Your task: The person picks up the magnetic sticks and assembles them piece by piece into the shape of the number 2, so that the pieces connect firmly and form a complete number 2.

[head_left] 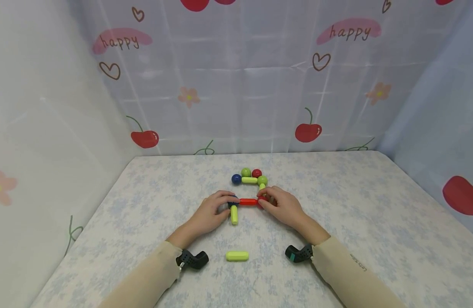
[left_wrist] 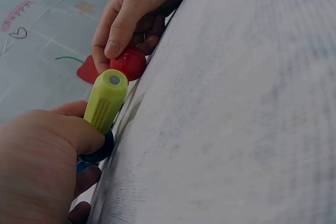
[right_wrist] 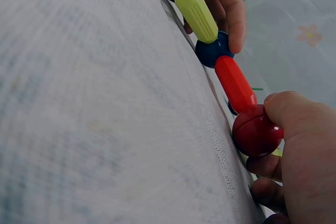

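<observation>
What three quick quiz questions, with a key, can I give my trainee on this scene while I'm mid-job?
1. True or false: in the head view, the loose yellow-green piece lies lower than the left hand.
2. Which colour is the ball that the right hand holds? A) blue B) green C) red
3. Fill in: a ____ rod runs between that ball and the blue ball at the left hand.

Key: 1 true; 2 C; 3 red.

Pale cherry- & flower-print sheeting (head_left: 236, 115) bhd. & beside white tbl. (head_left: 336, 179) w/ blue mottling.
</observation>
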A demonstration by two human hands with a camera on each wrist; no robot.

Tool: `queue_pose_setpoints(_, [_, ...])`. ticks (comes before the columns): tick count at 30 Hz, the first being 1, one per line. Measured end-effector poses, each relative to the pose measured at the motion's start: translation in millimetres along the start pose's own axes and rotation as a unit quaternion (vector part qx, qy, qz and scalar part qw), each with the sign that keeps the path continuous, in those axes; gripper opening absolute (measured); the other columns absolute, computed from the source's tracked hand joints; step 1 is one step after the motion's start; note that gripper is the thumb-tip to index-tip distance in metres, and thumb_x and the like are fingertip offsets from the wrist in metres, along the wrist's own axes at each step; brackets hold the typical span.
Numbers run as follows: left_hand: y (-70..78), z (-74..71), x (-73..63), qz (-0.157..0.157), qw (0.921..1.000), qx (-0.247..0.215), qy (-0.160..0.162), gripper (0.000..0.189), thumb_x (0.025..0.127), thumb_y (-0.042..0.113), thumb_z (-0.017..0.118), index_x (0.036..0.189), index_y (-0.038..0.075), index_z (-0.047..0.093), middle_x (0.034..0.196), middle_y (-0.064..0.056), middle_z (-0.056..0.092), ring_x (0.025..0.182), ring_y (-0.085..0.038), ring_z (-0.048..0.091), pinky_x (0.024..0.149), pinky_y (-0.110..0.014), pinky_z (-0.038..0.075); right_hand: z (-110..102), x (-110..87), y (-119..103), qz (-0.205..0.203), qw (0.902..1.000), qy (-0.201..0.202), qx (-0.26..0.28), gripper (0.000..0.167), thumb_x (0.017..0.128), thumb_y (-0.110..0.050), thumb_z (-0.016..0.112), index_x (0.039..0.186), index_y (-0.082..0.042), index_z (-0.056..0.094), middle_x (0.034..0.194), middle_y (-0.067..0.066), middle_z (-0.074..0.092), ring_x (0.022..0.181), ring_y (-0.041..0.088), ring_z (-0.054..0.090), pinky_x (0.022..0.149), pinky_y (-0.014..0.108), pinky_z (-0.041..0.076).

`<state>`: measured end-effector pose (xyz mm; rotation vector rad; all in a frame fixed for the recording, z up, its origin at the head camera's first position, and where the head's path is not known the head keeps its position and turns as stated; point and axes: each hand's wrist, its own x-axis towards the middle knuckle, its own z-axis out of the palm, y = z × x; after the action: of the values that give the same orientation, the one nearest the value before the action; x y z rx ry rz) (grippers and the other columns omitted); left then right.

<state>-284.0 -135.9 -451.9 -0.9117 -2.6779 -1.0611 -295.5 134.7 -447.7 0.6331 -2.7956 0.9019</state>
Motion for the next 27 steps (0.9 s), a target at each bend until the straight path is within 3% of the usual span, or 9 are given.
queue_pose_setpoints(27, [-1.1, 2.0, 0.4, 0.001, 1.0, 0.004, -0.005, 0.037, 0.094, 0.009, 0.067, 0.127, 0.027, 0.067, 0.137, 0.0, 0.059, 0.132, -0.024, 0.054, 0.108, -0.05, 0.043, 1.2, -2.0, 0.4, -0.008, 0.9999, 0.012, -0.005, 0.019, 0.098, -0.034, 0.064, 0.114, -0.025, 0.069, 0.095, -0.005, 0.06, 0.071, 0.008, 0.051, 0.064, 0.027, 0.044])
